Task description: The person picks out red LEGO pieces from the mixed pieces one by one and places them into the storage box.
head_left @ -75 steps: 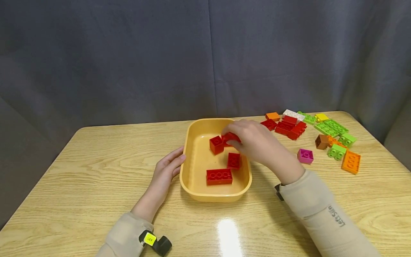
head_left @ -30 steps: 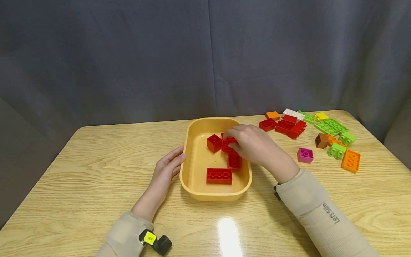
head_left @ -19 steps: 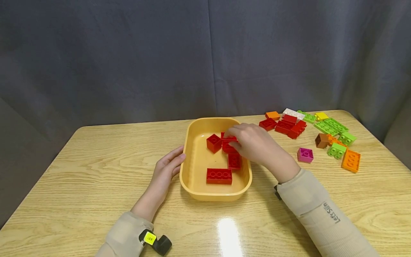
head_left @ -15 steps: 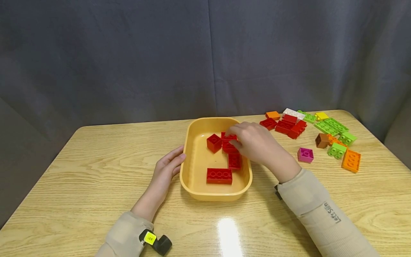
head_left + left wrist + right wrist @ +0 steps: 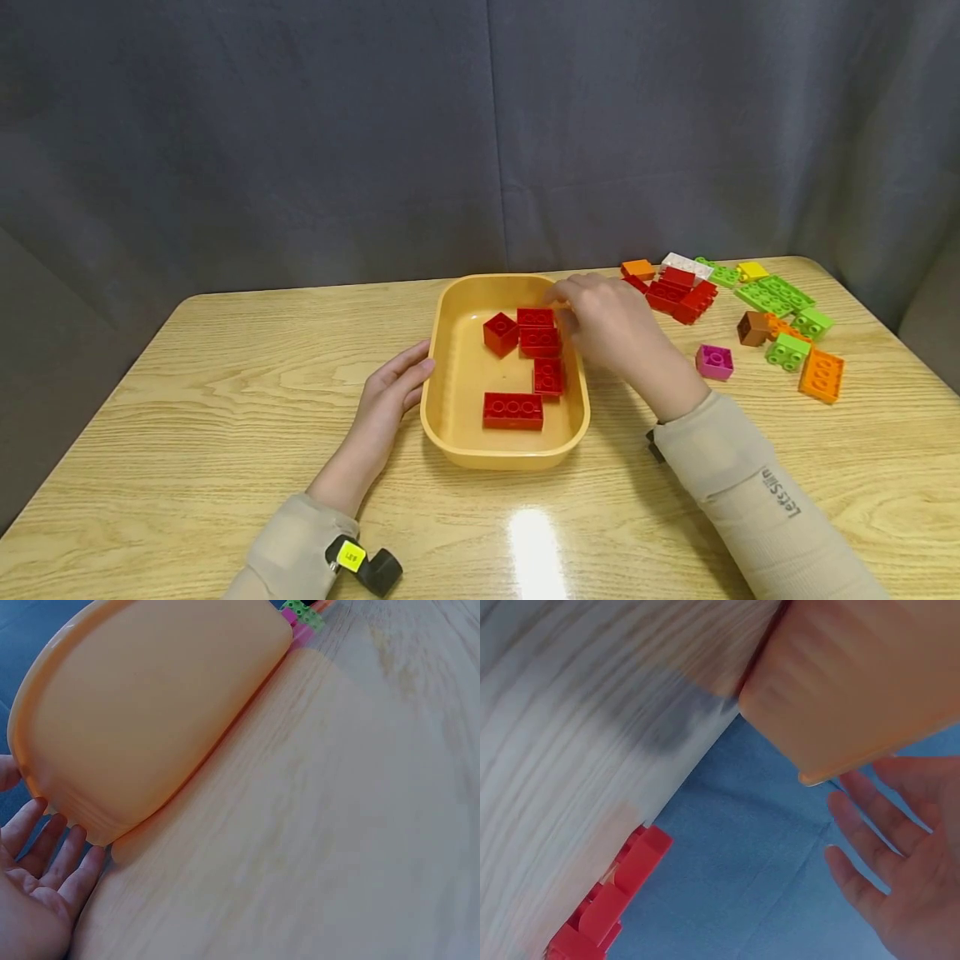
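A yellow plastic tub (image 5: 506, 457) stands on the wooden table with several red toy bricks lying inside. Among them are a long brick (image 5: 512, 411) at the front, a single upright brick (image 5: 500, 334), and a brick (image 5: 539, 342) near the right wall. My left hand (image 5: 386, 400) rests against the tub's left side. In the left wrist view its straight fingers (image 5: 64, 855) touch the outer wall, thumb by the rim. My right hand (image 5: 609, 321) is above the tub's right rim, holding nothing; the right wrist view shows its fingers (image 5: 855, 879) spread apart.
Right of the tub lie more red bricks (image 5: 667, 297), an orange brick (image 5: 637, 269) and a white one (image 5: 686, 267). Further right are green plates (image 5: 775, 297), a brown brick (image 5: 752, 328), a magenta brick (image 5: 714, 362) and an orange plate (image 5: 822, 376). A dark curtain (image 5: 375, 150) hangs behind.
My right hand has let go of a red brick inside the tub and drawn back up and right to the rim. The left hand stays at the tub's side.
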Tool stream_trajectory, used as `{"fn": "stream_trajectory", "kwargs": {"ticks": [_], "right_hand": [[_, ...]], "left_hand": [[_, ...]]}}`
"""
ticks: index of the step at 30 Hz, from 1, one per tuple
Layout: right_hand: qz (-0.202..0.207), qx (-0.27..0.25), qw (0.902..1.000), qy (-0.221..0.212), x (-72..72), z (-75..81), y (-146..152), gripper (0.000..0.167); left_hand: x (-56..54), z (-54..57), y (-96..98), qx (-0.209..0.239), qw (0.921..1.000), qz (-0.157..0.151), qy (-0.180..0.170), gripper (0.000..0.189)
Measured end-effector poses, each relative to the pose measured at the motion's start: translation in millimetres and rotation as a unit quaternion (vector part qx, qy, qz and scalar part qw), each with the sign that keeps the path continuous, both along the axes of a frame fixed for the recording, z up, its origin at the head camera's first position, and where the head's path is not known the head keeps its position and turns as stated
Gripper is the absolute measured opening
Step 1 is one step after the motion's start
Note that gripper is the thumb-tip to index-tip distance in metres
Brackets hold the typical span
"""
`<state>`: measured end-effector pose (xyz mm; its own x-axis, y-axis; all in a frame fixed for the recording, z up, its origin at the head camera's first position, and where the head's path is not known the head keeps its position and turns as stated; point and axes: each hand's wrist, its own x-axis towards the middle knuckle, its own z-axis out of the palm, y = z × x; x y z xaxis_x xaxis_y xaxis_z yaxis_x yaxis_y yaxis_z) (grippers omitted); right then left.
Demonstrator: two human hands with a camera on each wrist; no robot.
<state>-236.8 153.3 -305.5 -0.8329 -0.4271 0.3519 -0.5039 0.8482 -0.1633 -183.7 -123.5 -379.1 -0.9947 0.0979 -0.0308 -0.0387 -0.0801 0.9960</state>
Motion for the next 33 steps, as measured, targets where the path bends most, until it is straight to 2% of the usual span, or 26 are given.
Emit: {"fn": "stream_trajectory", "kwargs": {"ticks": [5,13,19,28,33], "right_hand": [[-0.019,-0.016,0.9997,-0.001,-0.9,0.6,3.7,0.023],[-0.056,-0.019,0.9975,-0.038,-2.9,1.1,8.8,0.026],[-0.074,-0.025,0.996,-0.045,-2.9,2.3,16.5,0.029],[-0.126,-0.035,0.9889,-0.072,-7.4,6.8,30.5,0.028],[-0.133,-0.042,0.9872,-0.078,-10.6,7.6,41.2,0.026]], "left_hand": [[0.2,0.3,0.3,-0.001,1.0,-0.001,0.001,0.048],[0.9,1.1,0.8,-0.001,1.0,-0.002,0.0,0.048],[0.6,1.0,1.6,0.001,1.0,0.0,0.002,0.048],[-0.1,1.3,1.0,-0.009,1.0,0.0,-0.003,0.048],[-0.3,0.5,0.0,-0.01,0.9999,-0.001,-0.004,0.048]]}}
